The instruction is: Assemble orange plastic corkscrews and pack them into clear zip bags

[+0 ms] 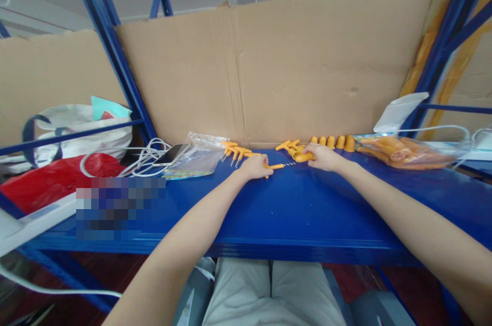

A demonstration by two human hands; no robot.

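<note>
In the head view, holding an orange corkscrew by the handle in the left hand, grip clamped on it, with the metal spiral pointing right, above or on the blue counter; cannot tell which. Holding an orange sleeve in the right hand, grip likewise clamped, near the spiral's tip. Just behind the sleeve, a few orange T-shaped pieces. Left of these, behind the left hand, a cluster of other corkscrews. To the right, a row of upright orange caps, then a clear bag of orange pieces. Farther left, a phone beside clear packaging.
</note>
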